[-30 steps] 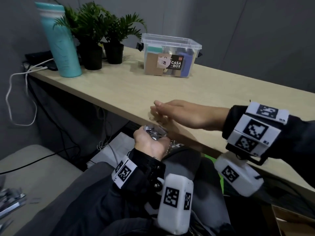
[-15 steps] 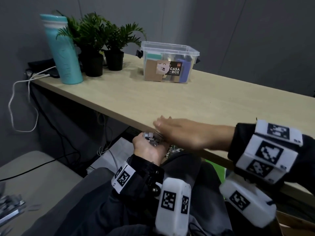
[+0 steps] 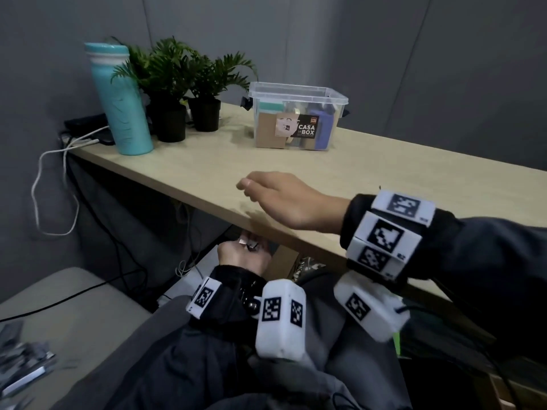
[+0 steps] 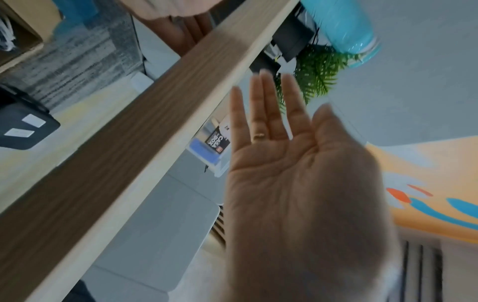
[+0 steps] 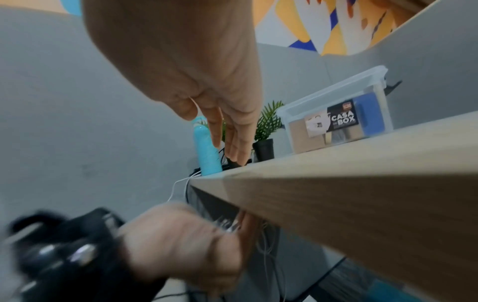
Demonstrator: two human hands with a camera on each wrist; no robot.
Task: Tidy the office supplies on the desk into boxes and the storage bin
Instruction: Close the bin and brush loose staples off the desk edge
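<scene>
The clear storage bin, labelled CASA BOX and holding boxes, stands at the back of the wooden desk. My left hand is just below the desk's front edge, fingers curled round a bunch of small shiny metal pieces, also seen as a glint of metal pieces in the left hand. My right hand hovers above the desk near that edge, fingers loose and holding nothing; the right hand hangs limp. The blurred left wrist view shows a flat bare palm beside the desk edge.
A teal bottle and two potted plants stand at the desk's far left, with a white cable hanging off that end. A grey seat at lower left carries silvery items. A cardboard box sits under the desk.
My right hand has lifted off the desk's front edge, where it lay flat over the left hand, and now hovers with loose fingers. The left hand stays below the edge, still holding the metal pieces.
</scene>
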